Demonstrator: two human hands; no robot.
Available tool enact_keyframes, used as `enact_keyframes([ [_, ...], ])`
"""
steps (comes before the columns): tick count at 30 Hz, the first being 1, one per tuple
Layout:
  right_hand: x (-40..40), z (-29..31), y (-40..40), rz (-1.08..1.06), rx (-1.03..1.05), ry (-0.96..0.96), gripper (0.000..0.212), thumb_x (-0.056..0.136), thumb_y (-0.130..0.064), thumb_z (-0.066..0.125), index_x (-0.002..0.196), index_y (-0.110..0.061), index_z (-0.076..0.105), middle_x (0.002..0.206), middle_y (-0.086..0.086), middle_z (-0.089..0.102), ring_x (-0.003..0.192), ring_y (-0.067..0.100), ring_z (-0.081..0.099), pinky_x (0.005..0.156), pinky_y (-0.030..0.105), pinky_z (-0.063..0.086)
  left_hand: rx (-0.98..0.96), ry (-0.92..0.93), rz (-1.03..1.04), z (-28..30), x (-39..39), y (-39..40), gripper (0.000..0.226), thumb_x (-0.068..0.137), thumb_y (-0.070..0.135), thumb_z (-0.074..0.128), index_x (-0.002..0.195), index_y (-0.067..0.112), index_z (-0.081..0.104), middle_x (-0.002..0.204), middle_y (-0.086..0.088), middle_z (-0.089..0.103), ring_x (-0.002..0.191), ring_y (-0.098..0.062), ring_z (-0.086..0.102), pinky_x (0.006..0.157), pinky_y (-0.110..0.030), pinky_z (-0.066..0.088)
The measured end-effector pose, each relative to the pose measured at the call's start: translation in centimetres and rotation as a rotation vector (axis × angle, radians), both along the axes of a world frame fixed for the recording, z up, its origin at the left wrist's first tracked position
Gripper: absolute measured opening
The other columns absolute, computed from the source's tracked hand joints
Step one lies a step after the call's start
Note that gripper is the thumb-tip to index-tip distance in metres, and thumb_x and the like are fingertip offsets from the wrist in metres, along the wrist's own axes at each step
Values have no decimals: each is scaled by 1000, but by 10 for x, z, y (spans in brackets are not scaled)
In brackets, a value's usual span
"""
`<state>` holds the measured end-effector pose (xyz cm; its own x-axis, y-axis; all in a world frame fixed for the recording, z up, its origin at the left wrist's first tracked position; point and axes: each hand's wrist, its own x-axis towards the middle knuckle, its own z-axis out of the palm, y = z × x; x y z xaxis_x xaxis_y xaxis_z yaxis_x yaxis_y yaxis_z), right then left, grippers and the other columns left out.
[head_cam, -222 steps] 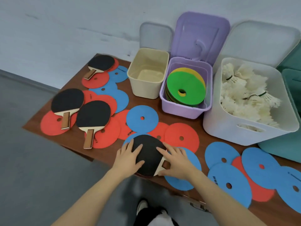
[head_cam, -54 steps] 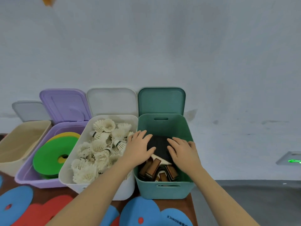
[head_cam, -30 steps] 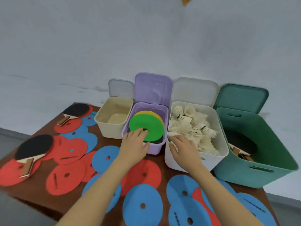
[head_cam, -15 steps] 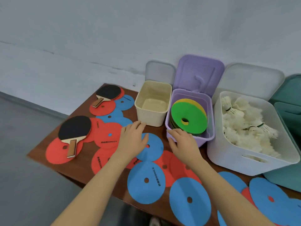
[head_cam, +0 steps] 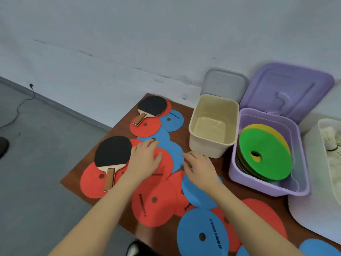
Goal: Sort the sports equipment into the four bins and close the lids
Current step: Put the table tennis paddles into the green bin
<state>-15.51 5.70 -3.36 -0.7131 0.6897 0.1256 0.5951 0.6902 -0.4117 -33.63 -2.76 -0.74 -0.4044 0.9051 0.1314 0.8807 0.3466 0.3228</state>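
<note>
While paddles remain on table, I read both hands reaching for near paddle point(head_cam: 112, 155): left hand point(head_cam: 144, 160) flat, fingers straight, on red disc point(head_cam: 162, 163) beside blade; right hand point(head_cam: 199, 168) spread over blue disc point(head_cam: 174, 156), holding nothing. Far paddle point(head_cam: 151, 109) untouched. Half second back, hands hovered nearer cream bin point(head_cam: 214, 126); since shifted left.

**Colours on the surface**

We see red discs point(head_cam: 153, 204) and blue discs point(head_cam: 203, 235) with dark lettering on a brown surface point(head_cam: 186, 106). Left of the fingers point(head_cam: 147, 145), a black paddle point(head_cam: 112, 154) shows its pale wooden handle. A green disc point(head_cam: 265, 154) tops yellow in the lilac bin point(head_cam: 265, 187); beside it stands a cream bin point(head_cam: 208, 146).
</note>
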Motion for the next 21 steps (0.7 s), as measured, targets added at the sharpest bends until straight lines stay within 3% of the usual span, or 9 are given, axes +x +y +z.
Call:
enact_keyframes([
  [2,-25,-8,1,14,5,-45,48,89,-36,29,120,-17,60,109,3,63,93,28,59,78,39,42,-9,-12,1,-8,-29,2,43,91,30,52,133,18,50,136,-1,48,122,-25,45,98,-40,30],
  [7,-87,-26,-9,-45,-22,-109,36,92,-27,44,124,-17,57,114,6,61,99,31,57,81,38,39,-68,-38,-88,-34,-99,-6,40,90,29,52,128,18,53,134,-3,50,119,-28,47,95,-42,33],
  [10,-129,-34,-32,-81,-82,-118,37,93,-29,46,128,-19,54,121,3,57,110,28,53,90,37,36,-175,-35,-133,-51,-149,-17,46,91,32,51,135,20,47,142,-5,41,128,-29,37,101,-43,29],
  [15,-184,-50,-72,-116,-143,-179,48,92,-43,42,137,-26,43,130,-1,51,113,26,51,92,38,36,-370,-35,-163,-76,-214,-38,58,94,40,44,147,26,23,155,-7,15,140,-29,13,110,-46,19],
  [18,-210,-61,-91,-124,-155,-197,62,85,-56,35,139,-27,40,135,4,49,111,31,53,91,42,39,-406,-52,-170,-87,-238,-47,59,95,43,41,148,28,18,155,-8,12,141,-30,11,110,-46,18],
  [21,-235,-71,-102,-157,-193,-231,80,77,-68,44,146,-32,25,151,8,29,127,31,40,102,44,31,-394,-69,-194,-98,-254,-50,59,95,43,42,148,27,20,155,-9,13,140,-32,14,109,-48,20],
])
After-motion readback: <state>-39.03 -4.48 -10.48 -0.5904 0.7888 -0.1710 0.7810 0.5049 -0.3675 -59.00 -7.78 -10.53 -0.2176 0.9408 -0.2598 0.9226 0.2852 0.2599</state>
